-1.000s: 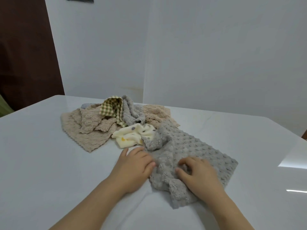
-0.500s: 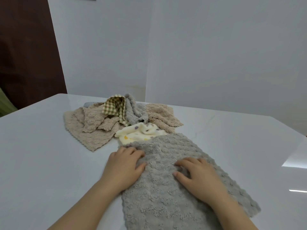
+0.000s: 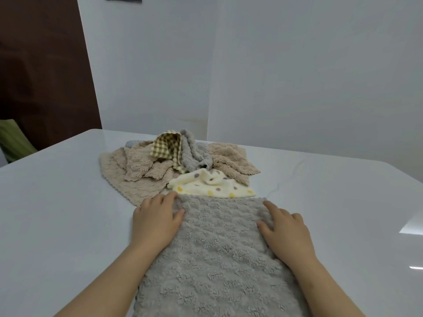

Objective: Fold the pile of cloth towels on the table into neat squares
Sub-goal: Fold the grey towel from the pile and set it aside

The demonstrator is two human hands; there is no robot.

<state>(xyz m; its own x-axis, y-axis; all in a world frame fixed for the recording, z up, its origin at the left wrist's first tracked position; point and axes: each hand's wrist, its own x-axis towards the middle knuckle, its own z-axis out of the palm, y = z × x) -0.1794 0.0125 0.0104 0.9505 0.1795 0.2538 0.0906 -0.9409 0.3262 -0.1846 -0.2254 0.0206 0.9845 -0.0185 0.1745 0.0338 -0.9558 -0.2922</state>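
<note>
Head view:
- A large grey towel (image 3: 217,259) lies spread flat on the white table (image 3: 57,213). It is in the near middle of the scene and runs from the bottom edge of the frame to a straight far edge.
- The left hand (image 3: 155,223) lies palm down on the towel's far left corner. Its fingers are straight and close together, and it grips nothing. The outer part of the hand looks to overlap the table, and the thumb lies on the fabric.
- The right hand (image 3: 286,232) lies palm down near the towel's far right corner. Its fingers are stretched out flat on the cloth, pressing rather than pinching.
- The pile (image 3: 183,165) of unfolded towels sits just beyond the grey towel's far edge.
- A cream spotted towel (image 3: 206,186) is the nearest of the pile and touches or slightly meets the grey towel's far edge.
- A beige towel (image 3: 128,179) spreads to the left, and its near corner reaches the left hand.
- A green checked cloth (image 3: 166,149) stands bunched at the top of the pile, with a crumpled grey towel (image 3: 192,154) just to its right.
- A second beige towel (image 3: 229,161) lies on the far right of the pile.
- Behind the table is a pale wall (image 3: 297,76), with a dark brown panel (image 3: 45,76) at far left and something green (image 3: 13,138) below it.
</note>
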